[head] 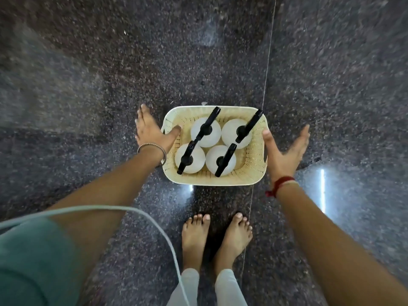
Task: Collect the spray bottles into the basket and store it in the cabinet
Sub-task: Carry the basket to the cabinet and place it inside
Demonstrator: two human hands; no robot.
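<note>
A cream perforated basket (251,160) stands on the dark speckled floor in front of my feet. Several white spray bottles (205,131) with black trigger heads stand upright inside it. My left hand (152,131) is at the basket's left side, thumb resting over the rim, fingers spread on the outside. My right hand (284,151) is just off the right side, palm facing the basket wall, fingers spread, thumb near the rim. Neither hand is closed on the basket.
Polished granite floor (88,85) all around, with a thin joint line (268,62) running past the basket's right edge. My bare feet (216,237) stand just behind the basket. A pale cable (141,212) loops across my left arm.
</note>
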